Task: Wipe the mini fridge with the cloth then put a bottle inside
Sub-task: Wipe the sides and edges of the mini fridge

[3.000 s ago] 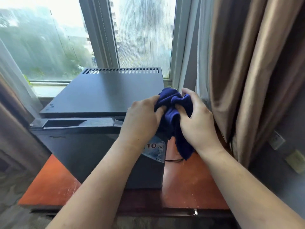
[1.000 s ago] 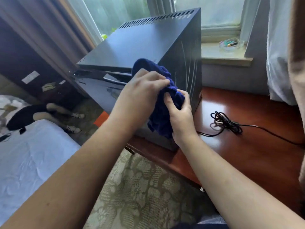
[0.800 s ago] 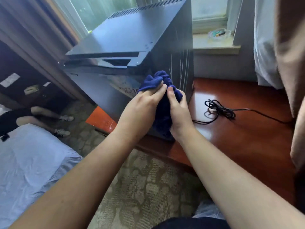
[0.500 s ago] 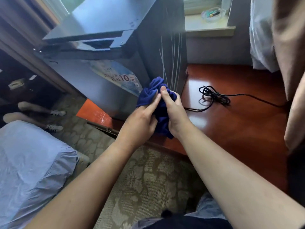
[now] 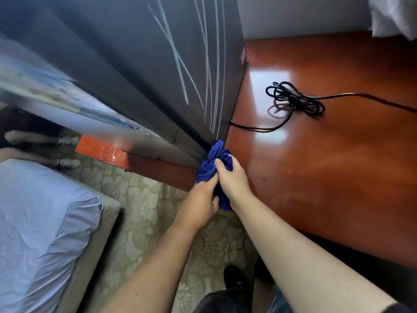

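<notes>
The black mini fridge (image 5: 144, 64) fills the upper left, seen from close above; its right side panel carries pale streaks. A bunched dark blue cloth (image 5: 214, 161) presses against the fridge's bottom front-right corner, at the table edge. My left hand (image 5: 198, 204) grips the cloth's lower part from the left. My right hand (image 5: 232, 179) holds it from the right, thumb on top. No bottle is in view.
The fridge stands on a glossy red-brown wooden table (image 5: 327, 166). A coiled black power cord (image 5: 295, 100) lies on it to the right of the fridge. A bed with a pale blue sheet (image 5: 38, 222) is at left, patterned carpet (image 5: 140, 206) below. Another person's legs (image 5: 33, 141) are at far left.
Both hands have carried the cloth down the fridge's front-right edge from near the top to the bottom corner. My view has tilted down and come much closer.
</notes>
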